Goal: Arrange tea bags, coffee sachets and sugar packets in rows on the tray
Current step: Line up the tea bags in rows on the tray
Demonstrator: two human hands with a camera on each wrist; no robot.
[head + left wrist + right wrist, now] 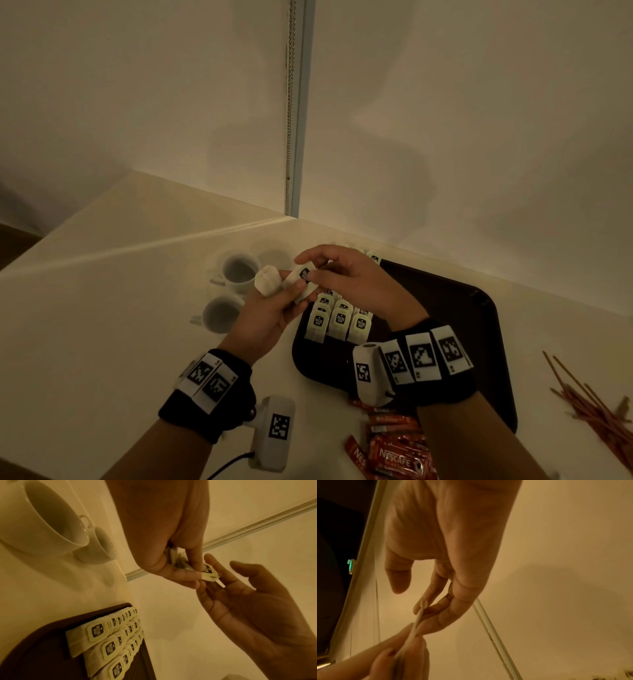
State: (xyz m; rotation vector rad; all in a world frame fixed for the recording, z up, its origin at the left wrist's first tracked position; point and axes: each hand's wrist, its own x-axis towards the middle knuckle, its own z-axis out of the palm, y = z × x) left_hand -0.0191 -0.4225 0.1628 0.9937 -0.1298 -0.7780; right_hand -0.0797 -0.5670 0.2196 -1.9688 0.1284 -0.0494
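My left hand grips a small stack of white tea bags above the table, left of the dark tray. My right hand reaches across and pinches the top tea bag of that stack, the one with the black tag. The left wrist view shows the left hand, the tagged tea bag and the right hand meeting it. In the right wrist view the right hand nips the tea bag's edge. Three rows of tea bags lie on the tray's left side.
Two white cups stand left of the tray. Red coffee sachets lie in a heap at the tray's near edge. Thin brown sticks lie on the table at the right. A wall corner rises close behind.
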